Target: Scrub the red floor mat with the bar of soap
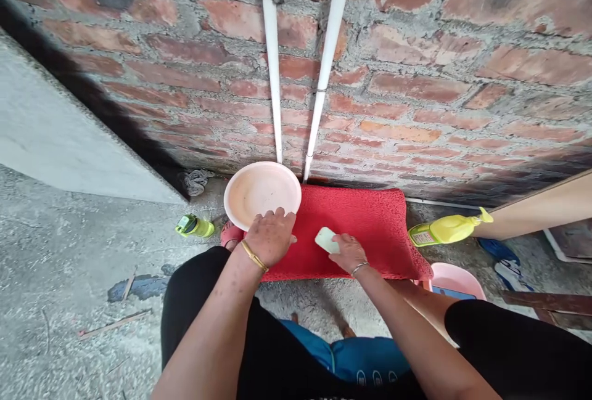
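A pale pink basin (259,187) sits at the left end of a red knitted cloth (370,221), partly past the cloth's edge. My left hand (272,236) is at its near rim, fingers bent over the edge and thumb out to the right. In my right hand (349,253) is a pale green bar of soap (326,240), pinched at its right end just above the cloth. A few small dark specks show inside the basin.
A yellow pump bottle (446,229) lies right of the cloth, above a pink tub (456,280). A green bottle (195,226) and a grey rag (196,182) are on the left floor. Two white pipes (319,98) run down the brick wall (398,85). A pale slab (78,122) stands left.
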Tool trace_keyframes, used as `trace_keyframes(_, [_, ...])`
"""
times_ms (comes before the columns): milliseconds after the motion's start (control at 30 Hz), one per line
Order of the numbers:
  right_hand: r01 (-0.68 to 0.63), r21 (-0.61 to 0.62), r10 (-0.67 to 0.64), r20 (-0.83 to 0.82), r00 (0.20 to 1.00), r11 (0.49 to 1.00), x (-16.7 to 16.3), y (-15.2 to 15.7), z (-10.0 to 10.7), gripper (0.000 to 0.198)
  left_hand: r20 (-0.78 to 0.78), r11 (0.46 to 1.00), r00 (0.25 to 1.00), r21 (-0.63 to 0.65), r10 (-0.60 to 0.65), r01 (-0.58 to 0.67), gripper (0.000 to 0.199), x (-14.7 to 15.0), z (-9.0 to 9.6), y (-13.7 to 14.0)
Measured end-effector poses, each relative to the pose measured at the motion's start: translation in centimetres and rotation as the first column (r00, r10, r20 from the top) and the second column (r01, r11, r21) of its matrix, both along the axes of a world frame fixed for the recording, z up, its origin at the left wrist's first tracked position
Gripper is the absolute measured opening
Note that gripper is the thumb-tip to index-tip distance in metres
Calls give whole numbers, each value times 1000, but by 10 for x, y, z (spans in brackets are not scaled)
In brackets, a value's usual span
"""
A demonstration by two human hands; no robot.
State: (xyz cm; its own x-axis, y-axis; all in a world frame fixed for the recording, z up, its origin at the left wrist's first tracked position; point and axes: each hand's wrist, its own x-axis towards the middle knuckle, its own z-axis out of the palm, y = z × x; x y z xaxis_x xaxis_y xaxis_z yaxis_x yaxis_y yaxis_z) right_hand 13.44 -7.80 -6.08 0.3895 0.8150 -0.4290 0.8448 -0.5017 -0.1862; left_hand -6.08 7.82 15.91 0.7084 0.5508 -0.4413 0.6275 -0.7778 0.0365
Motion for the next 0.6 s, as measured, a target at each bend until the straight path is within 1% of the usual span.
trace_keyframes(33, [-105,13,105,-17,994,994,-19,16,-1,44,7,1000,1000,5,-8,8,33,-1,0,0])
trace_keyframes(100, [-284,31,285,-46,957,958,-52,42,-4,43,20,1000,1000,21,-22,21,31,-5,-2,2])
trace_keyframes(167, [-404,42,406,-68,911,914,-75,64,-7,42,18,999,1000,34,-24,23,31,-8,-4,6])
trace_keyframes(233, [-464,43,466,-80,881,885,-84,80,-8,42,4,999,1000,39,-20,20,32,-11,-5,9])
trace_keyframes(300, [-465,26,466,-70,882,885,-78,91,-8,41,-9,999,1000,37,-19,19,32,-12,-5,11])
trace_keyframes(367, [-417,-12,416,-46,908,909,-58,94,-7,42,-13,999,1000,36,-25,25,32,-10,-5,12])
trace_keyframes(467, [-250,-74,251,15,968,966,-9,80,-5,43,-9,998,999,33,-50,51,34,-3,-4,11])
trace_keyframes(533, [-89,-108,96,60,994,990,29,57,-6,46,-10,997,998,34,-69,70,35,2,-4,9])
trace_keyframes(600, [99,-121,-88,95,992,988,67,22,-9,50,-11,996,997,37,-79,80,34,6,-4,7])
